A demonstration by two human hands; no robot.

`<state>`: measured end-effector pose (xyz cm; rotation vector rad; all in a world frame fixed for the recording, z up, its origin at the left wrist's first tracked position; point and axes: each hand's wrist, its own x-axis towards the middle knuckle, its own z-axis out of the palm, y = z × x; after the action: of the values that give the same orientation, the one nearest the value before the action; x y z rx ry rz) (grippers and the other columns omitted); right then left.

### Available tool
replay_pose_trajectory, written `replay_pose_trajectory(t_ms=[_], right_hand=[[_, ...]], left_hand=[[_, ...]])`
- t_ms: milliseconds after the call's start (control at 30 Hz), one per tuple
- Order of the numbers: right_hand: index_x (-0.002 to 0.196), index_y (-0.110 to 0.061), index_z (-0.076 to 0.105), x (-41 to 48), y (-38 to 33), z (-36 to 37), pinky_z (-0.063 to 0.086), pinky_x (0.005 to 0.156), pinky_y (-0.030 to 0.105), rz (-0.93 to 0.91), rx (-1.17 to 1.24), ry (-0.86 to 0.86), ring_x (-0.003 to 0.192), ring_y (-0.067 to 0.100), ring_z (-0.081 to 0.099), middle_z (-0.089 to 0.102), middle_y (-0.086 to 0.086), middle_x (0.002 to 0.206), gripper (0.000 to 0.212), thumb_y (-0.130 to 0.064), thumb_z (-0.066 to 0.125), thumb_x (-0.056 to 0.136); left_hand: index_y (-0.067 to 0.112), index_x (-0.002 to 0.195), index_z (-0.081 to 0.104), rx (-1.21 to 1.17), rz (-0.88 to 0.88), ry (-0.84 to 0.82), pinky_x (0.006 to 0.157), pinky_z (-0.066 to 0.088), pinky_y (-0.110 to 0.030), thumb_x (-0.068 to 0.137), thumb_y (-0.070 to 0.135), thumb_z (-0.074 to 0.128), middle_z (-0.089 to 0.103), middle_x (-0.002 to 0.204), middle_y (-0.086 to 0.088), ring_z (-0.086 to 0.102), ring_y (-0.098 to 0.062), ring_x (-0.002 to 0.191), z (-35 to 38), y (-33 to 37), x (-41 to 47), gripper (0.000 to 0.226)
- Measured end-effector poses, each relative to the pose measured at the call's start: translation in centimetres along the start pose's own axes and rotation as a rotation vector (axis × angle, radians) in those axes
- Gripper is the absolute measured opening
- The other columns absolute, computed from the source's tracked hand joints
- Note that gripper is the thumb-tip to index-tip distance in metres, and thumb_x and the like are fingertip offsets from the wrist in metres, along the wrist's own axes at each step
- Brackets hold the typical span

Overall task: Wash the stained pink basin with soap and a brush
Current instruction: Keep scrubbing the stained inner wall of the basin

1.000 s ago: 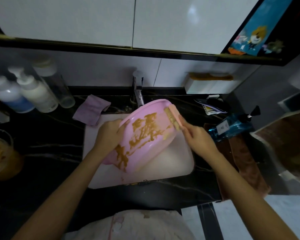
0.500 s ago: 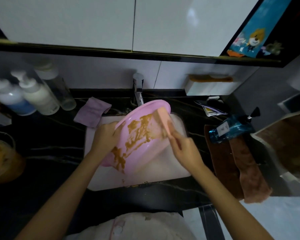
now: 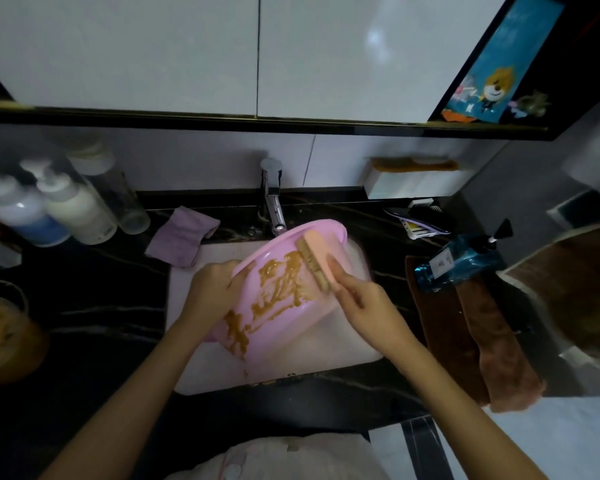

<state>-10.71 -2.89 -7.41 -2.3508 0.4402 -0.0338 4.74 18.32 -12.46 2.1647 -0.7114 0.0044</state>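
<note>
Brush (image 3: 321, 252) further inward from basin (image 3: 293, 337) rim

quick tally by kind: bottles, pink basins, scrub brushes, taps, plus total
bottles: 4 (blue-white pump bottle, cream pump bottle, clear bottle, blue bottle lying down)
pink basin: 1
scrub brush: 1
tap: 1
total: 7

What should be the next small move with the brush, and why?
Probably draw the brush down across the brown stains: the right hand holds it at the upper part of the pink basin, the left hand grips the rim, and most stains lie below.
</note>
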Motion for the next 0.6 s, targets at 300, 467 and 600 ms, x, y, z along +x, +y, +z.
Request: replay_pose_trajectory(t_ms=[300, 467, 600], right_hand=[[0.14, -0.038, 0.031, 0.0, 1.1, -0.1, 0.039, 0.05, 0.031, 0.149, -0.001, 0.068, 0.052, 0.014, 0.051, 0.058, 0.009, 0.065, 0.041, -0.031, 0.038, 0.1], [0.143, -0.029, 0.038, -0.2, 1.6, -1.2, 0.044, 0.05, 0.037, 0.178, -0.122, 0.058, 0.053, 0.02, 0.054, 0.059, 0.007, 0.066, 0.043, -0.033, 0.035, 0.101], [0.147, -0.028, 0.026, 0.7, 0.3, -0.6, 0.041, 0.049, 0.029, 0.226, -0.138, 0.112, 0.056, 0.016, 0.055, 0.055, 0.003, 0.065, 0.046, -0.033, 0.033, 0.101]], left_hand=[[0.013, 0.058, 0.05, 0.023, 0.047, -0.042, 0.048, 0.03, -0.025, 0.082, 0.052, 0.03, 0.05, 0.05, -0.005, 0.047, -0.021, 0.049, 0.4, 0.8, 1.2, 0.05], [0.017, 0.058, 0.045, -0.009, 0.043, -0.047, 0.048, 0.029, -0.024, 0.084, 0.053, 0.031, 0.048, 0.05, -0.001, 0.046, -0.019, 0.049, 0.0, 0.6, 1.0, 0.047], [0.005, 0.065, 0.061, 0.086, 0.131, -0.076, 0.046, 0.027, -0.017, 0.085, 0.05, 0.032, 0.058, 0.055, -0.011, 0.047, -0.02, 0.051, 1.2, 2.0, 0.8, 0.058]])
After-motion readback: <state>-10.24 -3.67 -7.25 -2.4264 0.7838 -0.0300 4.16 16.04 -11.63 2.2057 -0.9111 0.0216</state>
